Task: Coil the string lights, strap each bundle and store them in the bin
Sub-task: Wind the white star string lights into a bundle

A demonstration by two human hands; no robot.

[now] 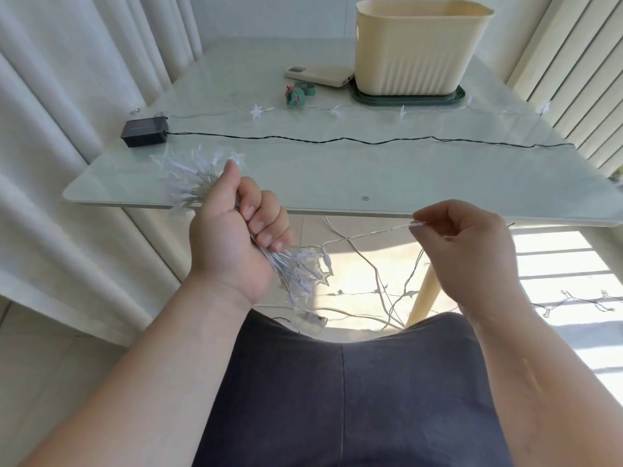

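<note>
— Before the glass table [371,173], what is being held?
— A star-light bundle [300,264] is being gripped in the closed left hand [232,237]; its wire [371,233] is being pinched by the right hand [472,251].

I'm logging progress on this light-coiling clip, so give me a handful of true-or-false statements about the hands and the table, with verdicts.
1. The left hand grips a bundle of star lights. True.
2. The right hand rests flat on the table. False: it pinches a clear wire in front of the table's near edge.
3. The cream bin stands on a dark green tray. True.
4. The black battery box lies inside the bin. False: it sits on the table, near its left edge.
5. The green straps lie on the table, left of the bin. True.
</note>
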